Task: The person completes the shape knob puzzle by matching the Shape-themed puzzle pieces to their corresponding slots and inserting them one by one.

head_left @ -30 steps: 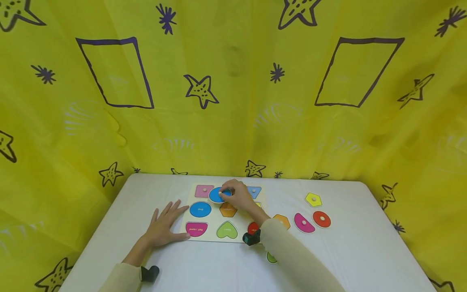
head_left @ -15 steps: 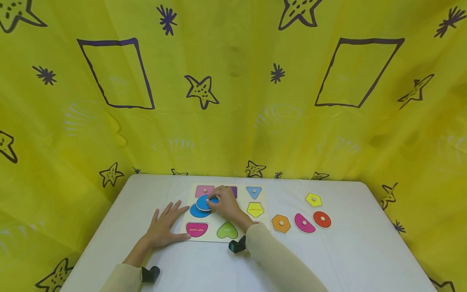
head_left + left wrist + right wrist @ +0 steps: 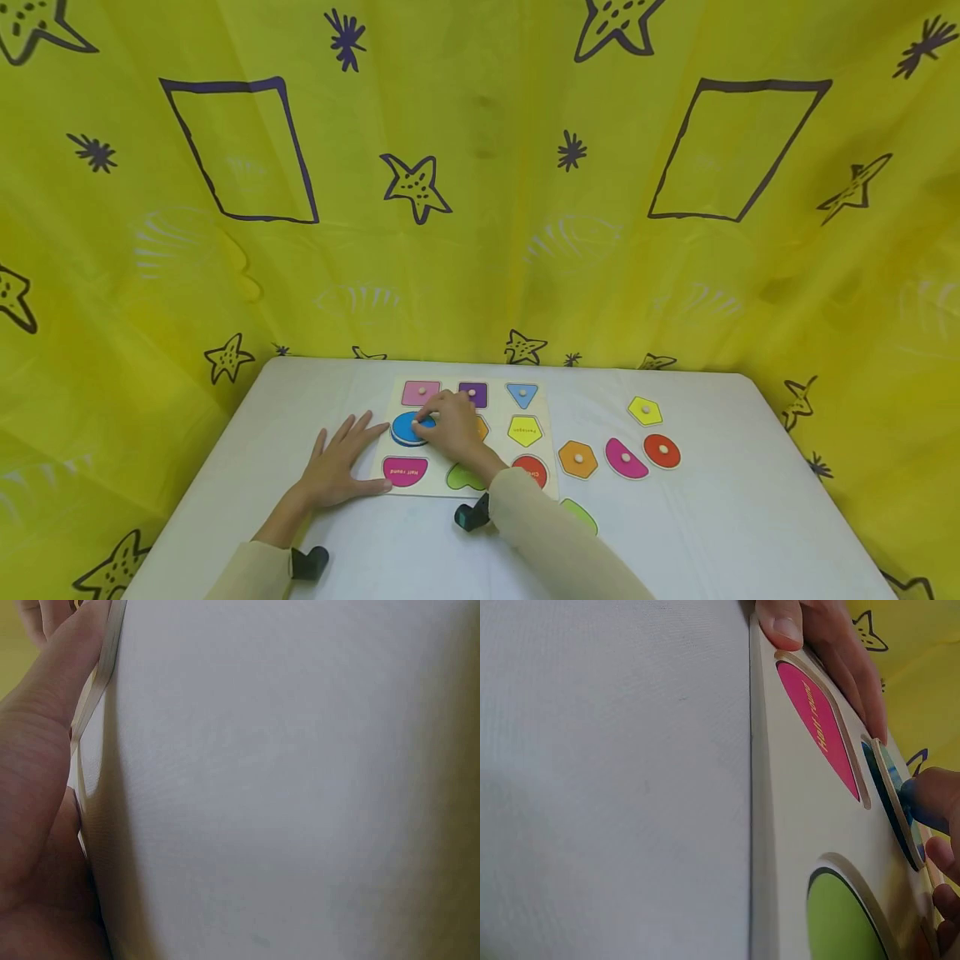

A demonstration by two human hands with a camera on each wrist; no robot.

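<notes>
A pale wooden peg-puzzle board lies on the table. My right hand pinches the knob of a blue oval puzzle piece. In the right wrist view, that oval piece sits slightly tilted over the blue oval recess, part of which shows beneath it. At the board's left edge my left hand rests with fingers spread, its thumb beside the magenta half-round recess. A pink rectangle, a purple square and a light-blue triangle, all knobbed, occupy the far row.
Right of the board lie an orange hexagon, a magenta half-round, a red circle and a yellow pentagon. My right sleeve partly covers a green piece. A yellow curtain hangs behind the white table.
My right hand has carried the blue oval piece left and nearer, from above the far row down onto the oval recess. My left hand has stayed in place.
</notes>
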